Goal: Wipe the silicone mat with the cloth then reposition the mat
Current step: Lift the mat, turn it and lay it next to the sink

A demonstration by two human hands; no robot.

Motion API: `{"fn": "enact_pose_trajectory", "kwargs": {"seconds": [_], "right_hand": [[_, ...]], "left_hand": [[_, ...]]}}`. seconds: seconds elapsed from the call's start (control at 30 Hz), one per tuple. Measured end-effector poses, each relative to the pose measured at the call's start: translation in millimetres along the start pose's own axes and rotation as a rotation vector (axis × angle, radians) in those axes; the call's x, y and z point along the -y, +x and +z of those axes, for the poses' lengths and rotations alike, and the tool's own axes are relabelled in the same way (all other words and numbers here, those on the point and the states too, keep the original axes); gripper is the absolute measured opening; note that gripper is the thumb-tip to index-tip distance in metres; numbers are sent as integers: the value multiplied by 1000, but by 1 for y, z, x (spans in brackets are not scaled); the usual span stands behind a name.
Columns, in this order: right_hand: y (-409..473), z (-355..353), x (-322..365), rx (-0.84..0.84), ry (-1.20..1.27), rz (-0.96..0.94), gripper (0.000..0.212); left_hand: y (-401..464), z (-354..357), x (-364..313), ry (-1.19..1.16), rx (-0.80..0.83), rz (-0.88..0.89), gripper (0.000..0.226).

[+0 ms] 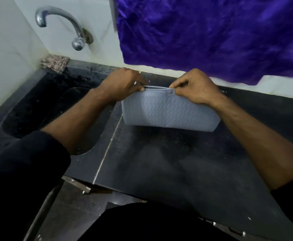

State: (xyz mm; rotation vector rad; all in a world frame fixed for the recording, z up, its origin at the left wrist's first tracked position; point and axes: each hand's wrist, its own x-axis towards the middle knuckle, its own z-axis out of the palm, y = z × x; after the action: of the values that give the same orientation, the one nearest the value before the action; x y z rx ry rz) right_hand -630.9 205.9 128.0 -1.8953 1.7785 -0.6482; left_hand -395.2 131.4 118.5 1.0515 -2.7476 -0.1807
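A pale blue-grey silicone mat [170,112] with a wavy embossed pattern hangs folded over the black counter. My left hand [123,83] pinches its upper edge at the left end. My right hand [195,86] pinches the same edge at the right end, beside a small round tab. The mat's lower fold sits just above or on the counter; I cannot tell which. A crumpled checked cloth [55,62] lies in the back left corner, behind the sink, apart from both hands.
A black sink basin [43,108] lies left of the mat, under a chrome wall tap [62,25]. The black counter [168,162] stretches from the mat to its front edge. A purple fabric [212,32] hangs on the wall behind.
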Motion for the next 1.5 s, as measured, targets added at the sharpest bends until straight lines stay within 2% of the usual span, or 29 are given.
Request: {"fn": "enact_pose_trajectory", "kwargs": {"seconds": [0.2, 0.83, 0.9, 1.03, 1.13, 1.3, 1.4, 1.5], "right_hand": [[18, 23, 14, 35, -20, -22, 19], [24, 56, 2, 82, -56, 76, 19], [23, 59, -2, 107, -71, 83, 18], [24, 65, -7, 139, -80, 89, 18], [27, 70, -9, 151, -80, 80, 18], [34, 80, -22, 193, -117, 59, 22], [38, 92, -33, 248, -208, 63, 33], [41, 107, -48, 272, -280, 56, 44]], "left_hand": [[-16, 7, 22, -7, -52, -53, 22], [-19, 43, 38, -67, 51, -120, 24], [-24, 51, 35, -83, 20, -110, 32], [-50, 75, 20, -19, -147, -38, 57], [-65, 95, 3, 60, -70, 22, 65], [-74, 113, -6, 82, 26, -54, 72], [-80, 123, -9, 51, 151, -59, 68], [-96, 136, -15, -47, 284, -63, 48]]}}
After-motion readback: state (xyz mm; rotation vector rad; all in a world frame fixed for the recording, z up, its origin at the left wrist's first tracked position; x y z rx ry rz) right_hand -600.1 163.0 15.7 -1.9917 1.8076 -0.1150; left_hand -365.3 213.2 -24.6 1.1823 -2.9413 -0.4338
